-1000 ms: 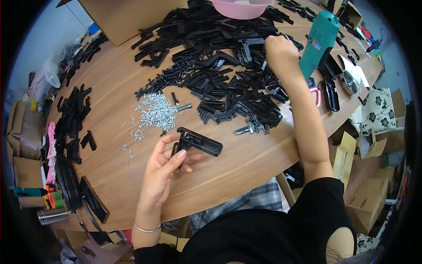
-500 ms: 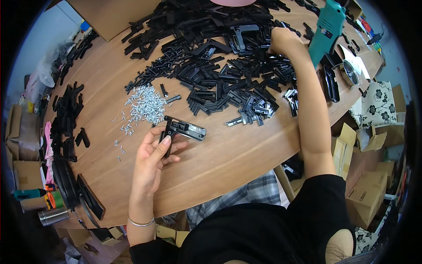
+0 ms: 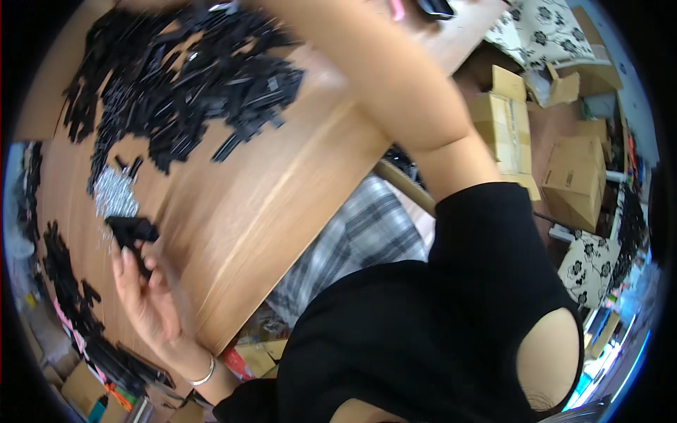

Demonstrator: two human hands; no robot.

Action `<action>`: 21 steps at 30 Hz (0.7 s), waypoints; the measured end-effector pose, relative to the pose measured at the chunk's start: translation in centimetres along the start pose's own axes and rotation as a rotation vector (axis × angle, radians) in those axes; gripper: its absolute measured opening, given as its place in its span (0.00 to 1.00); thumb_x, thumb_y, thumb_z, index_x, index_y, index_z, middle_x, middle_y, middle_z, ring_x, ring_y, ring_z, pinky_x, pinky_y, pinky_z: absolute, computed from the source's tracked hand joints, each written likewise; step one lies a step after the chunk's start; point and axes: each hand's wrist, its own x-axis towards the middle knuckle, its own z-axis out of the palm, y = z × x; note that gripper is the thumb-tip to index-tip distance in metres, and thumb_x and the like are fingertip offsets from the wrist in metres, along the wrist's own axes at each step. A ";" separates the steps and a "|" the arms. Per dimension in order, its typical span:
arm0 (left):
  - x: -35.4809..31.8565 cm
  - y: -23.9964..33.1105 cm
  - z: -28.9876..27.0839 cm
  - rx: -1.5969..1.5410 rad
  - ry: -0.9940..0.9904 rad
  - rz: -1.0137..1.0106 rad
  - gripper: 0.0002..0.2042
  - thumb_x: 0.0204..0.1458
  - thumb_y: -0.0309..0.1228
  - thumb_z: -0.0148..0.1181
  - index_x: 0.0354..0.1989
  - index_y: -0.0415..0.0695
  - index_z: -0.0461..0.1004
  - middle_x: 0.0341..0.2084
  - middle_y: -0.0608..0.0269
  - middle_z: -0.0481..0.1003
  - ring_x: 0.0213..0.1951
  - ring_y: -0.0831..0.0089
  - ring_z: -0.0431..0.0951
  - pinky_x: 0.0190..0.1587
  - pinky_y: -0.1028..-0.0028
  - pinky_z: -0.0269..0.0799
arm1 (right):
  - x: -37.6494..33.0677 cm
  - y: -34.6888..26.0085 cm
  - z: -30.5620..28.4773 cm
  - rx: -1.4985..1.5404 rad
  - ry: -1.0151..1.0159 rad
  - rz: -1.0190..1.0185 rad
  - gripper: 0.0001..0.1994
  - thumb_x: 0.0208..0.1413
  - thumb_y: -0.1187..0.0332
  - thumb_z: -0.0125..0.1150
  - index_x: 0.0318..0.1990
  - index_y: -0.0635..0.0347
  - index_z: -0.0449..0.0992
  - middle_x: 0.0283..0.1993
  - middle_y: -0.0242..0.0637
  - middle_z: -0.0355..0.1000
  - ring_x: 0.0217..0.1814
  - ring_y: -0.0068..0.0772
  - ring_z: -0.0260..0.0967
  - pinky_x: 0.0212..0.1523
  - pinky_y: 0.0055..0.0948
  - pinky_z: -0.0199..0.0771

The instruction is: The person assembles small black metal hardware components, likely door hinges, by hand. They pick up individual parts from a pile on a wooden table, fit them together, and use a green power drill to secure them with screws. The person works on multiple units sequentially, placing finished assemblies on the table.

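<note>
My left hand (image 3: 150,303) is closed on a black pistol-shaped plastic part (image 3: 132,231), pinched by its grip between thumb and fingers. The part is tilted, its longer end beside a heap of small silvery screws (image 3: 116,194). Stretched across the top of the view, my right arm reaches toward the far side of the table. What appears to be my right hand (image 3: 151,4) is a blurred sliver at the upper edge, above a big pile of black plastic parts (image 3: 190,84); its fingers are hidden.
More black parts (image 3: 67,282) lie along the table's left side. A cardboard box (image 3: 42,92) stands at the far left. Open and closed cartons (image 3: 575,180) are on the floor at right, near flower-patterned cloth (image 3: 543,32). The wooden table's (image 3: 240,204) near edge runs diagonally.
The view has swung round and blurred, so the table sits further left. My right hand has left the near pile and reached farther out. My left hand still holds the black part.
</note>
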 end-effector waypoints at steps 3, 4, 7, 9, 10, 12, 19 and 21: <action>-0.6 0.8 -0.3 0.008 0.104 0.059 0.13 0.55 0.24 0.50 0.48 0.33 0.64 0.40 0.57 0.70 0.34 0.74 0.70 0.33 0.85 0.68 | 0.3 -5.0 10.1 0.320 0.301 -0.564 0.13 0.43 0.68 0.54 0.39 0.55 0.78 0.38 0.41 0.75 0.42 0.39 0.72 0.45 0.35 0.70; -0.4 1.0 0.0 0.022 0.139 0.051 0.14 0.55 0.23 0.50 0.48 0.32 0.64 0.40 0.56 0.70 0.35 0.75 0.71 0.35 0.85 0.68 | -0.1 -8.2 13.4 0.617 0.161 -0.356 0.13 0.40 0.72 0.56 0.37 0.58 0.78 0.36 0.41 0.75 0.42 0.39 0.71 0.45 0.34 0.70; 0.0 0.6 -1.1 0.065 0.231 0.115 0.16 0.54 0.23 0.51 0.50 0.30 0.63 0.40 0.56 0.70 0.37 0.77 0.71 0.40 0.85 0.69 | -4.5 -13.6 10.8 0.810 0.008 -0.035 0.08 0.35 0.72 0.58 0.27 0.61 0.78 0.31 0.44 0.75 0.34 0.39 0.73 0.39 0.33 0.72; 0.3 -0.1 -1.4 0.122 0.217 0.126 0.17 0.53 0.22 0.52 0.51 0.30 0.62 0.41 0.56 0.70 0.38 0.78 0.71 0.40 0.85 0.68 | -5.1 -12.4 9.7 0.812 -0.096 -0.022 0.07 0.35 0.72 0.58 0.24 0.62 0.78 0.28 0.45 0.74 0.31 0.39 0.73 0.36 0.32 0.72; 0.6 -0.6 -0.8 0.162 0.211 0.117 0.18 0.52 0.22 0.52 0.52 0.30 0.61 0.41 0.57 0.70 0.37 0.78 0.71 0.40 0.85 0.68 | -5.2 -12.2 9.1 0.846 -0.162 -0.042 0.06 0.35 0.72 0.58 0.23 0.63 0.77 0.27 0.46 0.74 0.30 0.40 0.73 0.34 0.32 0.72; 0.6 -0.6 0.5 0.190 0.124 0.080 0.20 0.51 0.21 0.53 0.53 0.30 0.61 0.40 0.58 0.70 0.35 0.79 0.70 0.38 0.85 0.67 | -6.3 -10.5 7.1 0.908 -0.048 0.033 0.06 0.36 0.73 0.59 0.25 0.64 0.78 0.24 0.45 0.73 0.29 0.38 0.73 0.32 0.30 0.72; -0.3 0.3 2.9 0.217 0.055 0.114 0.16 0.53 0.24 0.52 0.50 0.36 0.67 0.26 0.66 0.72 0.28 0.83 0.69 0.32 0.85 0.64 | -4.5 -10.1 5.4 0.915 -0.356 0.039 0.07 0.48 0.70 0.60 0.34 0.60 0.78 0.35 0.32 0.75 0.36 0.19 0.70 0.38 0.18 0.68; -0.7 0.0 2.1 0.101 0.002 0.120 0.16 0.54 0.24 0.51 0.52 0.37 0.65 0.24 0.67 0.71 0.27 0.83 0.69 0.30 0.85 0.65 | -4.9 -10.9 6.0 0.843 -0.333 -0.115 0.06 0.42 0.71 0.63 0.30 0.61 0.79 0.30 0.33 0.74 0.36 0.24 0.69 0.36 0.23 0.68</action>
